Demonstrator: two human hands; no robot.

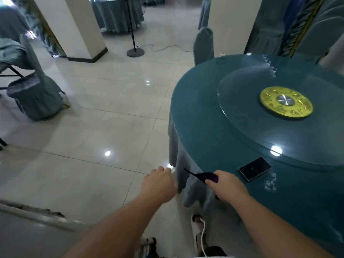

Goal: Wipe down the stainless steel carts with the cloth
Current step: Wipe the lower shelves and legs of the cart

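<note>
I see a tiled banquet-hall floor (89, 112). My left hand (158, 185) hangs loosely curled, holding nothing. My right hand (226, 185) grips a dark purple tool (205, 176), seemingly to set on the teal surface (204, 112) beside a phone (254, 168). No cloth or cart is identifiable.

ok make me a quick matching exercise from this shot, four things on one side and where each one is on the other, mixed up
Things:
1. phone
2. gold disc
3. purple object
4. fan stand

Places:
A. on the tiled floor near a pillar
B. gripped in the right hand
C. centre of the glass turntable
D. flat near the table's front edge

Pairs: 1-D, 2-C, 3-B, 4-A
</note>
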